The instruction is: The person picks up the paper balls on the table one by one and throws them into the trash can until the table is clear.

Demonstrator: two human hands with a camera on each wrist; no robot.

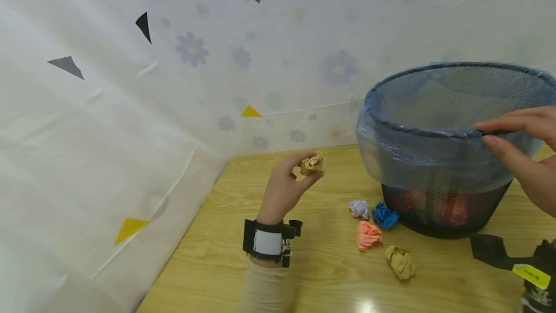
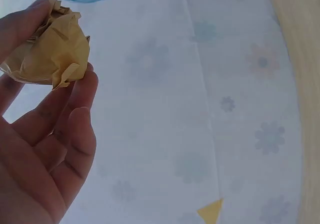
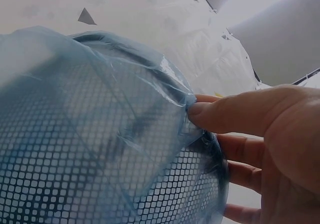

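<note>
2 hands are busy: your left hand (image 1: 284, 188) pinches a crumpled tan paper ball (image 1: 313, 163) at its fingertips, raised above the light wooden table (image 1: 226, 245), left of the black mesh wastebasket (image 1: 438, 149). Your right hand (image 1: 523, 153) grips the basket's rim through its pale blue plastic liner (image 1: 417, 153) (thumb outside). 4 more paper balls lie near the basket's base.

Staged recording corner, not a lived-in room. White plastic sheeting (image 1: 108, 124) printed with pale flowers hangs as backdrop beyond the left hand (image 1: 284, 185), stuck with small grey, black and yellow triangle markers (image 1: 251, 111). Light wooden tabletop (image 1: 226, 255) below both hands. Black mesh waste bin (image 1: 438, 206) with blue liner at the right hand (image 1: 527, 151); crumpled paper balls (image 1: 368, 234) lie between the hands.
</note>
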